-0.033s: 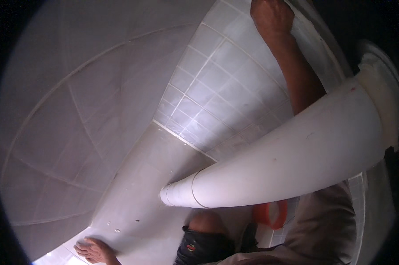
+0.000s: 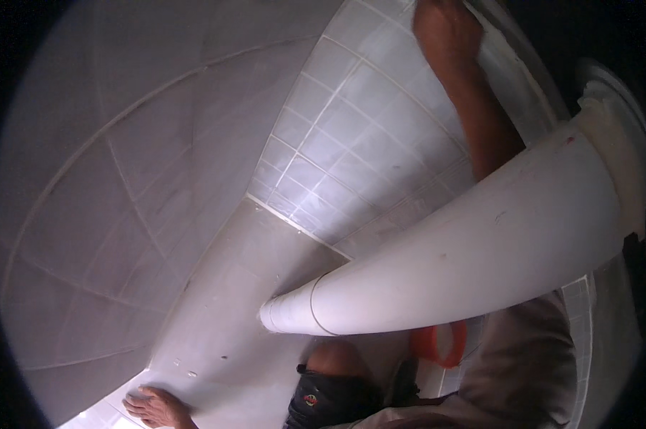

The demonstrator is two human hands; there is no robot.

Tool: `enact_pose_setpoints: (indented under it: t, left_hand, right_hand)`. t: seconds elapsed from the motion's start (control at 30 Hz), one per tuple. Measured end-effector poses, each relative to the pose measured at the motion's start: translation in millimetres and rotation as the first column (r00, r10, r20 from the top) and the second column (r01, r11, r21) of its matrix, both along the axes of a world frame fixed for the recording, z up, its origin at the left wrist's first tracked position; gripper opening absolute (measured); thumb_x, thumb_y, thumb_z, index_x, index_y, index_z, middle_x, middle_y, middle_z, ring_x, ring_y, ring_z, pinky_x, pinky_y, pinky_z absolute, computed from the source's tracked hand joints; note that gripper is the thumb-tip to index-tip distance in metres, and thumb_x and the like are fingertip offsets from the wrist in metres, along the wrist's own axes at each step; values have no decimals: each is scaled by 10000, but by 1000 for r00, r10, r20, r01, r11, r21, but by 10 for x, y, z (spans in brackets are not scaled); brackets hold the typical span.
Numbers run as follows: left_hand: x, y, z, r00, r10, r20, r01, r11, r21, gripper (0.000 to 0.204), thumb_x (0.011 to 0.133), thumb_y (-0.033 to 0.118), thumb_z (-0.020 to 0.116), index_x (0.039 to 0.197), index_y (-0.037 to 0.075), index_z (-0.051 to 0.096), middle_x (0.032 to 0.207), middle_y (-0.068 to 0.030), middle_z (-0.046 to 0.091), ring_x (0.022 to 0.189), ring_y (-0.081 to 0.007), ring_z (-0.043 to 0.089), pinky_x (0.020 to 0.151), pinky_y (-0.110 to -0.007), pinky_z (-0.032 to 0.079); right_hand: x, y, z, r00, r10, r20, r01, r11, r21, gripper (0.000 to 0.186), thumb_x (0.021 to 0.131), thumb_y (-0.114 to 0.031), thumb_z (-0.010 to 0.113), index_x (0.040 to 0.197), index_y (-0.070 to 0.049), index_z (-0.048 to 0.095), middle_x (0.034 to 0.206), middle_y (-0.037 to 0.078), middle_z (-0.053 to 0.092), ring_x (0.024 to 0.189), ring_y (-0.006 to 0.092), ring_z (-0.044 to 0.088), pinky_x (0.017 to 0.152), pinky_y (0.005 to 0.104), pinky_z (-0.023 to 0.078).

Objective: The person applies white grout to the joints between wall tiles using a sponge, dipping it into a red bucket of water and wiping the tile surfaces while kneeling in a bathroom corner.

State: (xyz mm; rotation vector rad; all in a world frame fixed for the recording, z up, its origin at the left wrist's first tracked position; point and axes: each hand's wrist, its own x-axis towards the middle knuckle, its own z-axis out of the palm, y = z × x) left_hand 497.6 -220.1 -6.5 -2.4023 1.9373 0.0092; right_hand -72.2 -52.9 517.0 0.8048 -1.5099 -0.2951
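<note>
My right hand point(image 2: 448, 32) is raised against the pale tiled wall point(image 2: 377, 136) at the top of the view. Its fingers are curled closed; anything inside them is hidden and the hand is slightly blurred. The right forearm passes behind a thick white pipe point(image 2: 473, 243), which slants from the upper right down to a grey ledge point(image 2: 216, 286). Low on the left, my left hand point(image 2: 157, 407) rests flat on the ledge near its outer edge, fingers stretched out and holding nothing.
Large grey wall tiles point(image 2: 123, 179) fill the left side. An orange-red ring-shaped object point(image 2: 427, 347), perhaps a bucket, shows below the pipe. My knee in dark shorts point(image 2: 330, 397) is close to the pipe's lower end. Small bits of debris point(image 2: 192, 374) lie on the ledge.
My right hand has shifted slightly right and down along the tiled wall. The left hand stays in place on the ledge.
</note>
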Motion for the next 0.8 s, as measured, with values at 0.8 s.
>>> enact_pose_setpoints:
  t: [0.8]
  left_hand:
    - [46,-43,-131,998,-54,11,55,992,-112,719,981,581,200,1489,78,284,1577,-106,244,1453,-242,225,1095,-487,253]
  right_hand:
    - [76,579,-54,967,-113,-230,133,988,74,233,872,-170,668,1105,-178,673,1022,33,645,852,224,671,706,337,568]
